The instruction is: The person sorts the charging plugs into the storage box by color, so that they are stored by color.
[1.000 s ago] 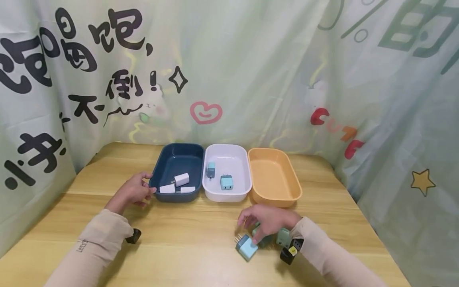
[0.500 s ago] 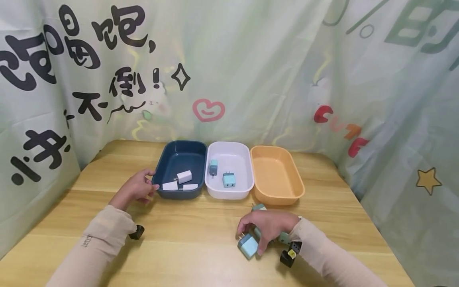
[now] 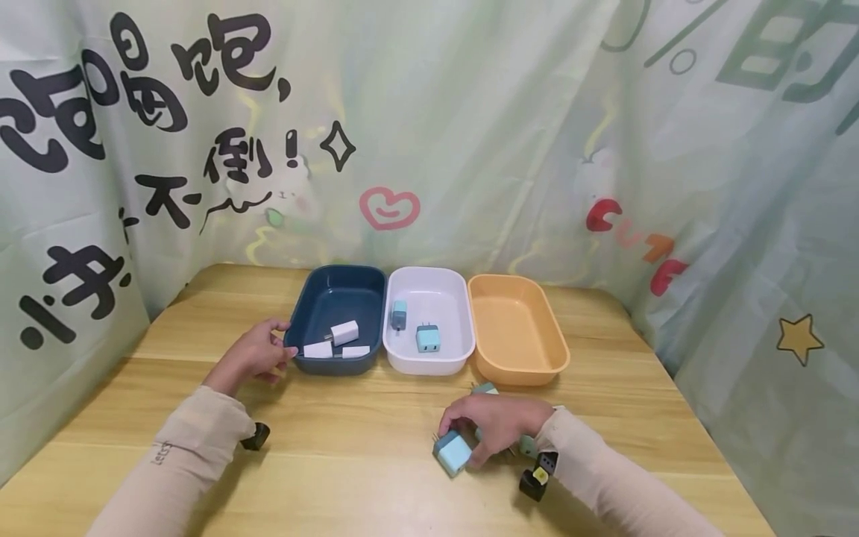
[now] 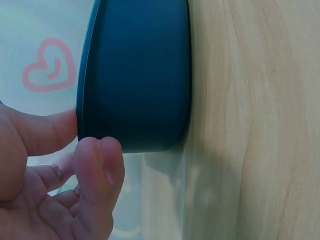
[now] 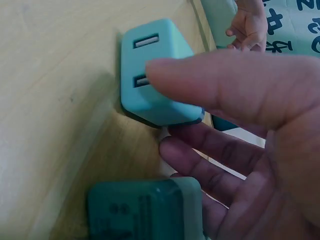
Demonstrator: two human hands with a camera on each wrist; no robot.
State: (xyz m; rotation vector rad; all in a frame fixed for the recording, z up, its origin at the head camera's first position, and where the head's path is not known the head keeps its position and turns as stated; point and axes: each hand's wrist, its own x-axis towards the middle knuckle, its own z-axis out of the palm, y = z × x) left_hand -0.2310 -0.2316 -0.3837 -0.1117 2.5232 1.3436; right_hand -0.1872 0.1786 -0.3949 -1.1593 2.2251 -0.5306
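Note:
My right hand (image 3: 493, 425) pinches a light blue USB wall charger (image 3: 452, 453) low over the table. In the right wrist view my thumb lies across one USB port of this charger (image 5: 155, 95), fingers at its far end. A second, green charger (image 5: 140, 210) lies close below those fingers. Two more partly hidden chargers show around the hand: one beyond it (image 3: 485, 388), another by the wrist (image 3: 528, 446). My left hand (image 3: 258, 350) touches the navy tray (image 3: 338, 365) at its left rim, thumb and forefinger at the edge, other fingers relaxed.
Several white chargers (image 3: 345, 332) lie in the navy tray. Beside it stands a white tray (image 3: 429, 365) with two blue chargers (image 3: 428, 338), then an orange tray (image 3: 520, 328). The trays sit in a row on the wooden table (image 3: 322, 455). A printed curtain (image 3: 470, 149) hangs behind.
My right hand has closed on the blue charger and shifted it slightly to the left and away from me. The left hand stays at the navy tray's rim.

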